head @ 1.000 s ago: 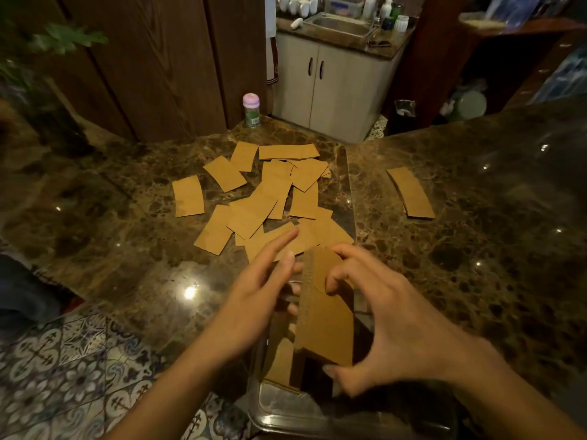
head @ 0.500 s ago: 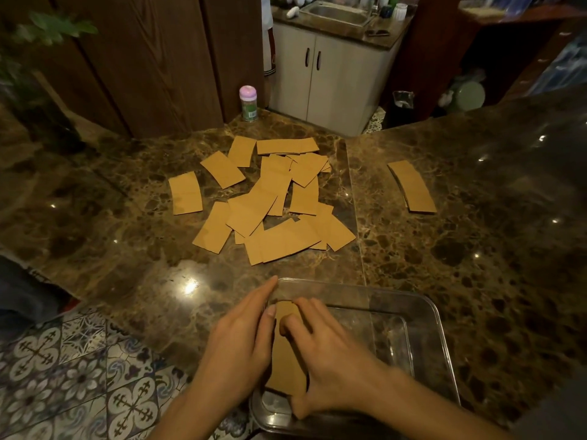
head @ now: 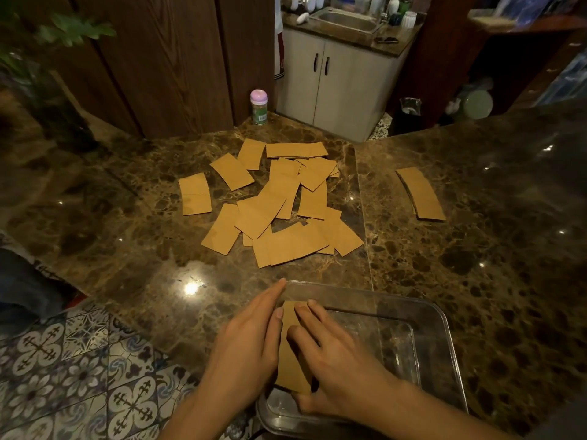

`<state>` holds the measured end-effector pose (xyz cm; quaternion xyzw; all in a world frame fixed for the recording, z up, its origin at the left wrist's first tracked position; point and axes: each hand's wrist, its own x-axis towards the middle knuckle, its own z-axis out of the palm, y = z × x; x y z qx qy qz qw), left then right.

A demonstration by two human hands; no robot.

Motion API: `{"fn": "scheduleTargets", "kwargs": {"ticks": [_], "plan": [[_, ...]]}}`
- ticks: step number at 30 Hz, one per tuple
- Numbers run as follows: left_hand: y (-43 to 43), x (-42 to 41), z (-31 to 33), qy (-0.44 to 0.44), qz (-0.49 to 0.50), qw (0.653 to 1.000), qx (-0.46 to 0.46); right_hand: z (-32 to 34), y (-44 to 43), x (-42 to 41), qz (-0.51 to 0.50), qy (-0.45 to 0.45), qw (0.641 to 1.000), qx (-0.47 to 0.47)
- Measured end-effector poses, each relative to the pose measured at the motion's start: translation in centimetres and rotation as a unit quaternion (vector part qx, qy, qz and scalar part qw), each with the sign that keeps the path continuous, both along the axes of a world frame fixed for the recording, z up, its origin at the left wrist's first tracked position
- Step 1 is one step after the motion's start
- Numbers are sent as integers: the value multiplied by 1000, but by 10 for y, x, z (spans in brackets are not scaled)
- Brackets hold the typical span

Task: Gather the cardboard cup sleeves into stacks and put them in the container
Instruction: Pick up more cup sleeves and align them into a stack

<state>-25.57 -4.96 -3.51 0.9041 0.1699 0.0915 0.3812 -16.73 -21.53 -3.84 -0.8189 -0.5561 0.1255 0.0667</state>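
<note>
A clear plastic container (head: 446,322) sits at the near edge of the marble counter. A stack of brown cardboard sleeves (head: 290,363) lies in its left end. My left hand (head: 251,338) presses flat against the stack's left side, fingers straight and together. My right hand (head: 336,357) lies on the stack's right side, fingers on top and thumb at the near end. Several loose sleeves (head: 286,214) are scattered and overlapping on the counter beyond the container. A neat separate stack of sleeves (head: 421,195) lies further right.
A small pink-capped bottle (head: 259,106) stands at the counter's far edge. The counter's left edge (head: 133,315) drops to a patterned tile floor. A potted plant (head: 47,74) stands at the far left. The right part of the container holds nothing.
One second ago both hands held the stack upright above the container. It has since been lowered flat into the left end, and the hands have barely moved over the last half second.
</note>
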Motion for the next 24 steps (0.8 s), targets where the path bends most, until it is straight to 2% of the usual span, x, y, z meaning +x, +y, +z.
{"fn": "scheduleTargets", "kwargs": {"ticks": [3,6,12,19,24], "plan": [[2,0,0,5,-4,1000,5,-3,1,0,0,61,998,10],[3,0,1,7,-5,1000,15,-5,3,4,4,53,999,10],[3,0,2,5,-16,1000,10,-6,5,2,-14,106,994,-7],[4,1,4,8,-23,999,28,-11,0,6,-15,63,997,43],[16,10,14,1,-20,999,30,-2,0,13,-2,29,992,119]]}}
